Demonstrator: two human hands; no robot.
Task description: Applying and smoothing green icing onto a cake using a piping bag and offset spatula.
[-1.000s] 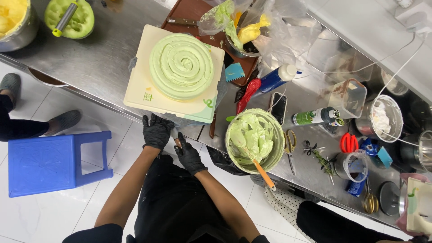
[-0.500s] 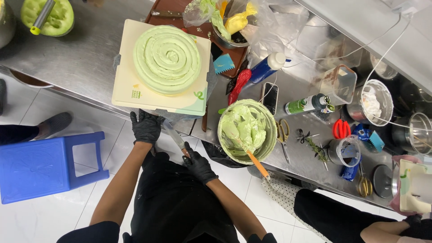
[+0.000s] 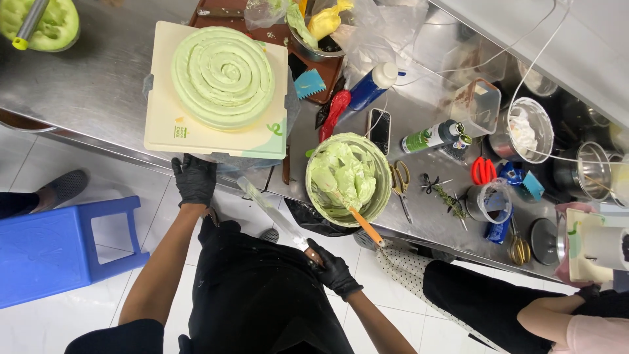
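Note:
A round cake [image 3: 223, 75] covered in a spiral of pale green cream sits on a cream-coloured square board [image 3: 164, 124] on the steel counter. My left hand [image 3: 194, 178], in a black glove, rests at the board's near edge. My right hand [image 3: 332, 267], also gloved, grips the wooden handle of a long flat spatula [image 3: 272, 213]. Its cream-smeared blade points up and left toward the board's near right corner. A bowl of green cream [image 3: 343, 177] with an orange-handled spatula in it stands to the right of the cake.
A blue plastic stool [image 3: 59, 249] stands on the white floor at left. The counter [image 3: 85, 78] holds a phone, blue bottle, scissors, metal pots, scrapers and piping bags. Another person sits at lower right, by a second board [image 3: 580, 246].
My right hand has drawn back from the counter edge toward my body with the spatula. The view has shifted, so the cake sits higher in frame. My left hand stays at the board.

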